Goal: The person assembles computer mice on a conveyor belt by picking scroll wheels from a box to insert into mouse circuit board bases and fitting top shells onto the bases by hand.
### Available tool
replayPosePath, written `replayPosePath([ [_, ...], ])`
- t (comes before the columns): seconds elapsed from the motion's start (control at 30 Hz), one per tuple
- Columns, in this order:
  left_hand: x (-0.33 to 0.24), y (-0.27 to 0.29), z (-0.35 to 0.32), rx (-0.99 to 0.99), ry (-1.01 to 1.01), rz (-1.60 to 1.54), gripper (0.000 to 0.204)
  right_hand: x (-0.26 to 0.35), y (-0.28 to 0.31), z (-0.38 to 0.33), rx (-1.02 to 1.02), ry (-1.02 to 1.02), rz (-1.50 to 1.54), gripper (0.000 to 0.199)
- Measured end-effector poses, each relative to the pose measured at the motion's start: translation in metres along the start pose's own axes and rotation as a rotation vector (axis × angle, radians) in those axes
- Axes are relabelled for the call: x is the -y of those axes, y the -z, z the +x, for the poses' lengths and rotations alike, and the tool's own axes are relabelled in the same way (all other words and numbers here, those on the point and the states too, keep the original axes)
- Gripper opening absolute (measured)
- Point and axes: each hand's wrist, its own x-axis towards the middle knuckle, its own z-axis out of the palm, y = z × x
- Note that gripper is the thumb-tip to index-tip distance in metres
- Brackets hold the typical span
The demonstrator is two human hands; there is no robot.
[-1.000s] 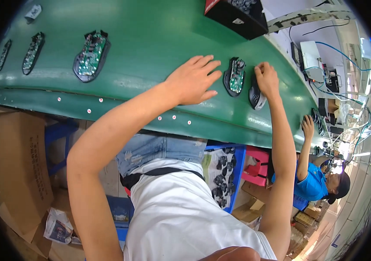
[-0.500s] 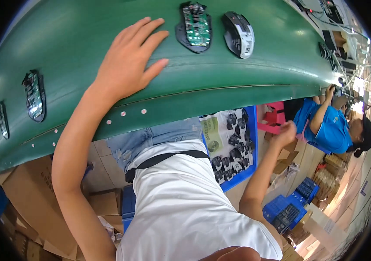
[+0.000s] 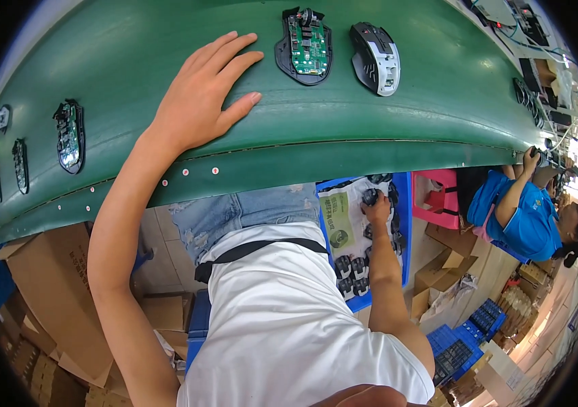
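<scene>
My left hand lies flat on the green conveyor belt, fingers spread and holding nothing. Just right of it on the belt sit a black mouse base with a bare green circuit board and a mouse with a black and white cover. My right hand reaches down below the belt into a blue bin of black mouse shells. Its fingers are closed on one black shell.
More open mouse bases lie along the belt's left end. A co-worker in a blue shirt works at the belt's right end. Cardboard boxes, a pink stool and blue crates stand on the floor.
My right hand left the covered mouse on the belt and dropped to the blue bin, closing on a shell. My left hand stayed on the belt.
</scene>
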Motion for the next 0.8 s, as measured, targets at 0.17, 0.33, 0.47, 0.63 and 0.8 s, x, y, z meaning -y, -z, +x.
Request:
replayPosePath([
  [0.17,0.0,-0.002,0.003,-0.015,-0.005,-0.03,0.048,-0.018,0.008,-0.014,-0.005,-0.064,0.939,0.074],
  [0.33,0.004,-0.007,-0.002,-0.014,-0.014,-0.04,0.049,0.061,0.09,-0.093,0.551,-0.261,1.649,0.072],
  [0.47,0.007,-0.005,-0.001,-0.025,-0.032,-0.063,0.05,0.224,0.242,-0.138,0.792,0.64,1.377,0.073],
  [0.63,0.012,-0.002,-0.006,-0.026,-0.056,-0.098,0.051,0.335,0.338,-0.078,0.129,0.795,1.158,0.049],
  [0.8,0.01,-0.003,-0.014,-0.01,-0.035,-0.151,0.052,0.419,0.332,-0.001,-0.582,0.836,0.236,0.041],
])
